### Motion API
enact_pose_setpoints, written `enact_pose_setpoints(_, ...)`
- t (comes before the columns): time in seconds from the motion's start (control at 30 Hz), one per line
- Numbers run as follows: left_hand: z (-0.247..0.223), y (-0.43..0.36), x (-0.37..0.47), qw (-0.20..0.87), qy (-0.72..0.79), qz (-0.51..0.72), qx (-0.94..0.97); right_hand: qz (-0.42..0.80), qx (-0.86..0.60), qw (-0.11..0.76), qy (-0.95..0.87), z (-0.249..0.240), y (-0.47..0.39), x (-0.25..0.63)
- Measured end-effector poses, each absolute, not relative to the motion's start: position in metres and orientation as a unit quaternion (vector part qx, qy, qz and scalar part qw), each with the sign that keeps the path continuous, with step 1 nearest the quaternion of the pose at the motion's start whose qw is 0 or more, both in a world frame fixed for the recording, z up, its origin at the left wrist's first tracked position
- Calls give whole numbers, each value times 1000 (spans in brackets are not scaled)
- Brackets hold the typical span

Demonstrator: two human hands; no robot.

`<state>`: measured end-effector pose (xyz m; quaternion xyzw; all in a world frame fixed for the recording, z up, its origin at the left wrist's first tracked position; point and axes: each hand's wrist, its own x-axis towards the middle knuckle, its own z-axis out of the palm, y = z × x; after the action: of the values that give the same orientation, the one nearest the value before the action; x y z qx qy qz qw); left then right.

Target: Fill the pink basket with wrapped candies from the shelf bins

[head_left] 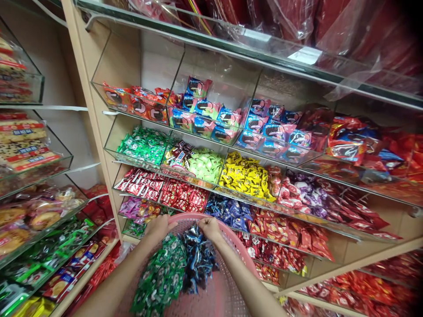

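Observation:
A round pink plastic basket [243, 248] with a perforated wall is in front of me, low in the view. My left hand [159, 226] is closed on its far rim at the left, thumb pointing inward. Farther right, my right hand [210, 228] is also closed at the rim, its fingertips curled inside beside the dark wrappers. Green-wrapped candies [161, 275] are heaped in the basket's left part. Dark blue-wrapped candies [198, 259] lie against them, under my right hand. My forearms cover parts of the basket's sides.
Clear shelf bins ahead hold green candies [145, 145], yellow candies [246, 176], blue candies [228, 211] and red packets [185, 196]. Blue-and-pink snack packs [205, 116] sit higher. A wooden upright [87, 101] divides off the left shelves, which hold packaged breads [24, 143].

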<state>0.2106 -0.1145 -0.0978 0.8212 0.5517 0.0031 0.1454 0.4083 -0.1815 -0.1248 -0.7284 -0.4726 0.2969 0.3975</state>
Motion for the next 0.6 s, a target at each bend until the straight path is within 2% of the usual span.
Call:
enact_pose_setpoints(0.33,-101,-112,211,144,557,4,818,1,-789,283,-546,-87,-191,444)
enact_pose_setpoints(0.6,-101,-113,212,139,554,-2,821,16,-758,49,-651,-74,-171,493)
